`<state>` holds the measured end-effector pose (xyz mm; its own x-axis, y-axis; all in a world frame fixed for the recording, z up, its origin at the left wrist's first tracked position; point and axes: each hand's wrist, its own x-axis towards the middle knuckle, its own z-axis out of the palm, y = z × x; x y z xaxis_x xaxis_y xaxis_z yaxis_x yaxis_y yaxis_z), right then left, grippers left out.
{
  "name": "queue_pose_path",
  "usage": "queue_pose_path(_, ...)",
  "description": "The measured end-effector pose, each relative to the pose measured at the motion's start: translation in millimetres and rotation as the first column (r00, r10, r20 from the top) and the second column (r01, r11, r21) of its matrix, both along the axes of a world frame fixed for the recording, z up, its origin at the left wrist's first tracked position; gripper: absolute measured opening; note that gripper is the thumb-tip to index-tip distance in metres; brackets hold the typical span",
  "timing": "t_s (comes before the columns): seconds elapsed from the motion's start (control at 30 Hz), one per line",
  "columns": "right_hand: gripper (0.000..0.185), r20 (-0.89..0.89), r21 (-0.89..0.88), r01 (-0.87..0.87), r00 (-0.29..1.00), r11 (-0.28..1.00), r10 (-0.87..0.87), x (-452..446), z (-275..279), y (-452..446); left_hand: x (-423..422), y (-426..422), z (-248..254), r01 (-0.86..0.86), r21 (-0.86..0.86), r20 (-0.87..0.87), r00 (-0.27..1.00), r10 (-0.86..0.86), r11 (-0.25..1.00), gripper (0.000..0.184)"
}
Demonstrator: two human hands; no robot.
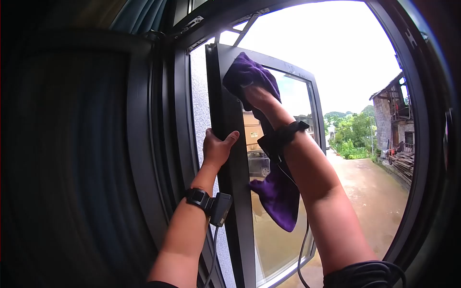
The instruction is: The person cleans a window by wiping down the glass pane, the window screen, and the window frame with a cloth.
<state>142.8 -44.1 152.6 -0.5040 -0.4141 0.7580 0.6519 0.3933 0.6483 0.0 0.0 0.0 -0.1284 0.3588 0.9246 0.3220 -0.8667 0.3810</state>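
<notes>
Dark window framing bounded the opening, with a blue curtain at upper left. Nearest, both forearms reached outward, the left wrist device and the right wrist strap each trailing a cable. Beyond these, the left hand was closed around the edge of the outward-opened sash, thumb raised along it. Higher up, the right hand lay largely under a purple cloth at the sash's top corner; its fingers were hidden, so whether they were clenched or flat could not be told. The cloth's loose end hung before the glass pane. In this inspector's judgement, a weak hold could drop the cloth outside, a slack cable could snag on the sash, and a slip of the left hand could let the sash swing. A stay arm crossed above, limiting room at the top. Farther out stood a paved yard, stacked planks, a weathered building and trees.
</notes>
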Motion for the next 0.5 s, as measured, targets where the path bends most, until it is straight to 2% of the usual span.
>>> queue_pose_path(0.03, 0.034, -0.002, 0.017, 0.001, 1.0, 1.0, -0.001, -3.8, 1.9, -14.0, 0.0, 1.5, 1.3, 0.108, 0.036, -0.03, 0.994, -0.107, 0.993, 0.077)
queue_pose_path(0.07, 0.015, -0.087, -0.261, -0.299, 0.954, 0.918, 0.286, -17.8, 0.0, -22.2, 1.2, 2.8, 3.1, 0.216, 0.066, -0.069, 0.975, -0.212, 0.974, 0.071)
queue_pose_path(0.1, 0.004, -0.155, 0.026, -0.075, 0.985, 0.997, 0.078, -40.8, -1.9, 0.3, -0.7, 5.4, -13.1, 0.219, 0.02, -0.036, 0.975, -0.218, 0.976, 0.071)
queue_pose_path(0.17, 0.005, -0.283, -0.299, -0.301, 0.934, 0.906, 0.217, -43.6, -0.1, -18.1, 0.9, 3.3, -9.4, 0.12, 0.007, -0.01, 0.993, -0.12, 0.993, 0.066)
queue_pose_path(0.2, 0.005, -0.292, -0.279, -0.297, 0.932, 0.913, 0.213, -37.0, 12.0, -12.6, 1.6, 12.0, -4.2, 0.168, 0.046, 0.002, 0.986, -0.168, 0.985, 0.062)
queue_pose_path(0.27, 0.01, -0.137, -0.315, -0.527, 0.848, 0.789, 0.512, -21.2, 42.9, 7.9, 2.5, 8.9, 1.7, 0.143, 0.07, 0.004, 0.99, -0.144, 0.987, 0.059)
queue_pose_path(0.3, 0.01, -0.149, -0.329, -0.523, 0.851, 0.786, 0.503, -13.6, 49.4, 22.2, 3.6, 9.0, -3.0, 0.109, 0.068, 0.023, 0.994, -0.11, 0.992, 0.057)
queue_pose_path(0.4, 0.024, -0.119, -0.074, -0.312, 0.946, 0.947, 0.302, 10.3, 66.2, 58.0, 4.3, 20.5, -7.0, 0.098, 0.134, 0.055, 0.993, -0.106, 0.986, 0.061)
queue_pose_path(0.43, 0.024, -0.126, -0.082, -0.311, 0.946, 0.947, 0.3, 13.5, 62.5, 51.5, 5.6, 19.5, -9.4, 0.073, 0.171, 0.063, 0.994, -0.085, 0.983, 0.062)
queue_pose_path(0.47, 0.025, -0.083, 0.013, -0.22, 0.972, 0.975, 0.22, 16.5, 64.1, 44.1, 4.8, 16.9, -9.9, 0.151, 0.16, 0.048, 0.986, -0.161, 0.976, 0.061)
queue_pose_path(0.5, 0.026, -0.051, 0.107, -0.128, 0.99, 0.986, 0.134, 20.3, 62.5, 41.2, 4.6, 21.6, -10.7, 0.128, 0.197, 0.045, 0.989, -0.14, 0.972, 0.056)
